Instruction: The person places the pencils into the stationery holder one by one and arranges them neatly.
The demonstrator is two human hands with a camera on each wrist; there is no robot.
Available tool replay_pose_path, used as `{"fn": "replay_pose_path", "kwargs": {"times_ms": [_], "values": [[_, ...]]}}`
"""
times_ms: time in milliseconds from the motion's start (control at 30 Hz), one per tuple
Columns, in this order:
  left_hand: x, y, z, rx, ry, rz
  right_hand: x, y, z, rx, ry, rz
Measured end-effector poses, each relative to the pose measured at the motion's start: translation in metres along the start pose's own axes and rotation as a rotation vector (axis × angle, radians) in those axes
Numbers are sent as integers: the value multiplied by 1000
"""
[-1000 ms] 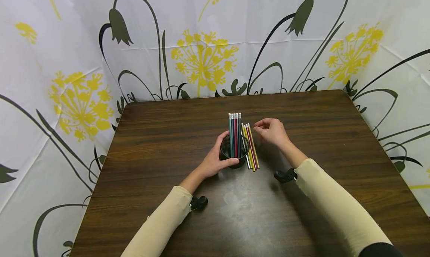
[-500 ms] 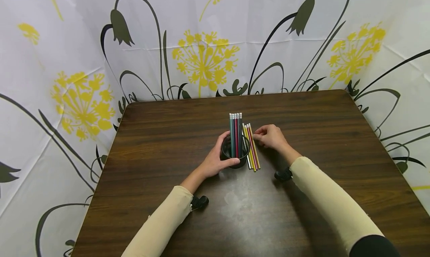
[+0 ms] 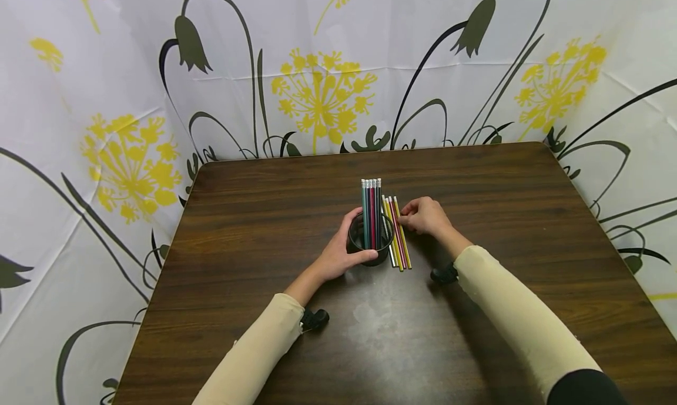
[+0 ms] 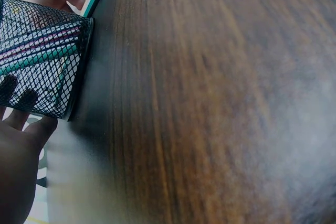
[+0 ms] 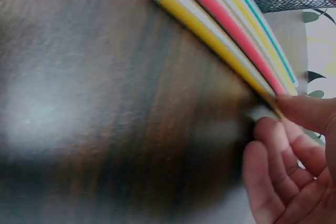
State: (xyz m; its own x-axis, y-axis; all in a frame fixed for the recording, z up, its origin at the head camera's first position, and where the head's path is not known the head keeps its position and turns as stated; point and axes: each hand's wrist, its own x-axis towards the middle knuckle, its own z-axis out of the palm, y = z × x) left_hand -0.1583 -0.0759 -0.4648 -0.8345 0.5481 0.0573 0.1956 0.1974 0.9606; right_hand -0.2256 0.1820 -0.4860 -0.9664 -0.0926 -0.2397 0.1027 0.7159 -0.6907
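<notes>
My left hand (image 3: 335, 253) grips a black mesh pencil cup (image 4: 52, 90), with the thumb across its near side. A row of dark green, red and black pencils (image 3: 372, 208) stands upright in the cup, white erasers up. Just right of the cup, several striped pencils lie side by side on the table, among them a red one (image 5: 231, 35). My right hand (image 3: 427, 218) pinches the outermost yellow pencil (image 5: 207, 34) near its far end, between thumb and index finger. That pencil sits slightly apart from the red one.
Everything stands on a dark wood-grain table (image 3: 254, 228). A white curtain (image 3: 227, 93) with yellow and grey-green flowers hangs behind the table and along its sides. Black wrist cameras are strapped below both hands.
My right hand has come down and left to the yellow pencil and taken hold of its far end. The pencil has shifted slightly right. The left hand and cup have stayed put.
</notes>
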Motion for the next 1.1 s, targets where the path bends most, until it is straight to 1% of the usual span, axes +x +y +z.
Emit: {"fn": "replay_pose_path", "kwargs": {"times_ms": [133, 300, 400, 500, 667, 800, 867, 967, 1100], "values": [[0, 2, 0, -6, 1, 7, -2, -6, -3, -85, -4, 17], [0, 1, 0, -12, 2, 17, -3, -13, -2, -211, 21, 76], [-1, 1, 0, -13, 1, 19, -3, -16, -1, -256, 29, 107], [-1, 0, 0, -18, 1, 23, -3, -16, -1, -274, 39, 122], [0, 0, 0, -22, -2, 30, -5, -14, -1, -247, 34, 126], [0, 0, 1, -16, -2, 30, -9, -13, -5, -184, 18, 120], [0, 0, 1, -10, -1, 26, -11, -14, -9, -149, 27, 115], [0, 0, 1, -4, 3, 22, -14, -17, -17, -107, 83, 90], [0, 1, 1, 0, 5, 22, -21, -27, -31, -43, 194, 21]]}}
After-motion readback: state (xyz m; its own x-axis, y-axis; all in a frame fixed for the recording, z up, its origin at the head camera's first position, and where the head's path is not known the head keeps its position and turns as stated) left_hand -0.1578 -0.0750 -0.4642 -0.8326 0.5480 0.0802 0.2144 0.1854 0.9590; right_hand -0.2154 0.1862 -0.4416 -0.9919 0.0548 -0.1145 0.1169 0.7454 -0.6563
